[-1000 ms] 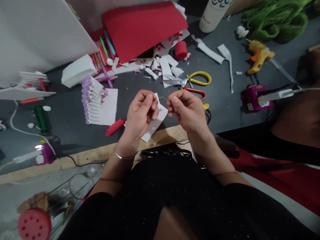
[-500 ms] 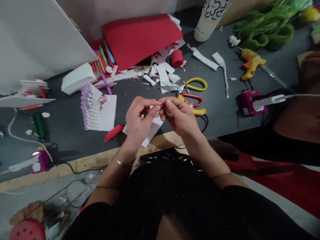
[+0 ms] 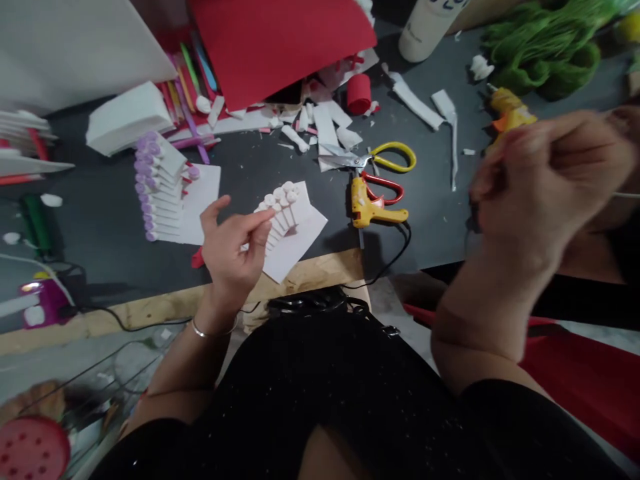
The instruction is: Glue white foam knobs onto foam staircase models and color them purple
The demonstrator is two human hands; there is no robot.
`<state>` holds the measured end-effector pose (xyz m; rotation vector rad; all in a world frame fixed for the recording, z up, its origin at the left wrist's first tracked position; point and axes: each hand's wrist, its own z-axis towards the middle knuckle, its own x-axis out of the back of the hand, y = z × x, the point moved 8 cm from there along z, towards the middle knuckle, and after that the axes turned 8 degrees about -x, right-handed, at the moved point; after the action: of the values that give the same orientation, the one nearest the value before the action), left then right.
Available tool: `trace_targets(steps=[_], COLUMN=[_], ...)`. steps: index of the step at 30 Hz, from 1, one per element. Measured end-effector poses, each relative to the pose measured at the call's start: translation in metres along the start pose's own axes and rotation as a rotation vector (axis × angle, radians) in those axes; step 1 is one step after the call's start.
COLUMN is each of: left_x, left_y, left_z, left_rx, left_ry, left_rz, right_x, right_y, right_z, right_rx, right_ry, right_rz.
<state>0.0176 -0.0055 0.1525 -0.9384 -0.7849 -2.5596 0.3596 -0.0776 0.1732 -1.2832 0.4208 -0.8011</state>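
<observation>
My left hand (image 3: pixel 234 250) is over the front of the table, thumb and forefinger pinched at a small white piece I cannot make out clearly. Beside and partly behind it, white-topped sticks (image 3: pixel 285 207) fan out on a white card (image 3: pixel 306 233). My right hand (image 3: pixel 545 180) is raised at the far right, fingers curled and blurred; whether it holds anything is hidden. Left of my left hand, purple-topped white sticks (image 3: pixel 160 190) lie in a row on another card (image 3: pixel 200 200). Scissors with yellow handles (image 3: pixel 395 157) and a yellow glue gun (image 3: pixel 373 207) lie between my hands.
A red sheet (image 3: pixel 280 47), paper scraps (image 3: pixel 327 127) and a white block (image 3: pixel 130 117) lie at the back. Farther right are a white bottle (image 3: pixel 425 30), green yarn (image 3: pixel 545 47) and a second glue gun (image 3: pixel 510 110). Another person's arm is at the right edge.
My hands have parted. The right has swung far right and up; the left has moved slightly left and down. The white-topped sticks and the near glue gun are now uncovered, and the view has shifted.
</observation>
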Motion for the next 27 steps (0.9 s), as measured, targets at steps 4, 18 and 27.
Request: trace_targets(steps=[4, 18, 27], left_x=[0.003, -0.052, -0.043], left_y=[0.007, -0.018, -0.031], left_z=[-0.043, -0.109, -0.020], left_rx=[-0.223, -0.328, -0.092], left_ry=[-0.078, -0.657, -0.204], left_rz=[0.102, -0.016, 0.073], right_x=[0.004, -0.105, -0.172], right_y=[0.023, 0.006, 0.082], right_z=[0.035, -0.034, -0.075], right_rx=[0.029, 0.286, -0.266], right_ry=[-0.092, -0.299, -0.487], right_rz=[-0.762, -0.689, -0.055])
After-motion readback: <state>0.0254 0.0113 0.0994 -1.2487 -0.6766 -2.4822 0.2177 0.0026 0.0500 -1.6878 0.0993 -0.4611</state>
